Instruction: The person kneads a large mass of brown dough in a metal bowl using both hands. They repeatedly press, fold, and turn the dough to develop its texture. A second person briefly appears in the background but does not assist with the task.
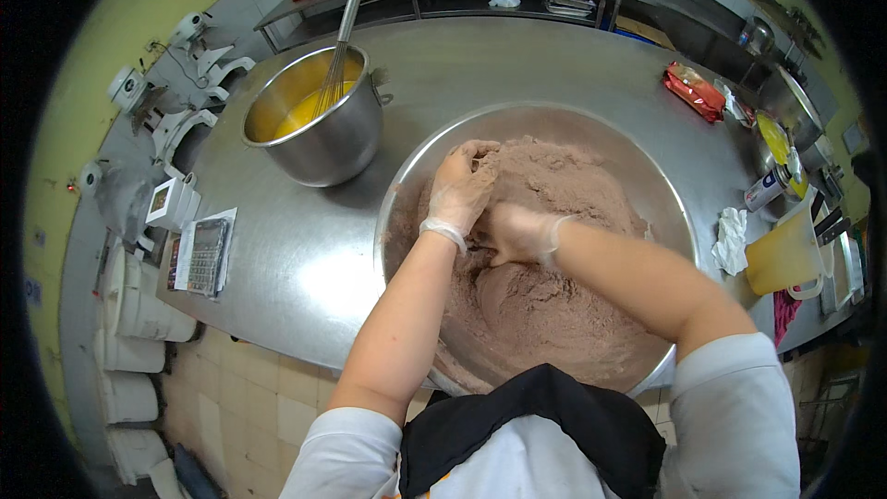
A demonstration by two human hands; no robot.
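A wide stainless steel bowl point(675, 201) stands before me, holding a brown, crumbly powdery mixture point(568, 177). My left hand point(466, 184), in a clear glove, is at the bowl's left side with fingers curled on the mixture, some of it stuck to them. To its right and slightly nearer to me, my right hand point(520, 232), also gloved, is blurred and pushed into the mixture; its fingers are partly hidden. Behind on the left stands a deep steel mixing bowl point(332, 145) of yellow liquid point(301, 114), with a wire whisk point(339, 62) leaning in it.
On the steel table point(277, 222) lie a calculator point(206, 256) at left and a red packet point(694, 91) at back right. A plastic pitcher point(786, 256) with yellowish contents, a spray can point(766, 187) and crumpled white paper point(730, 241) are at right.
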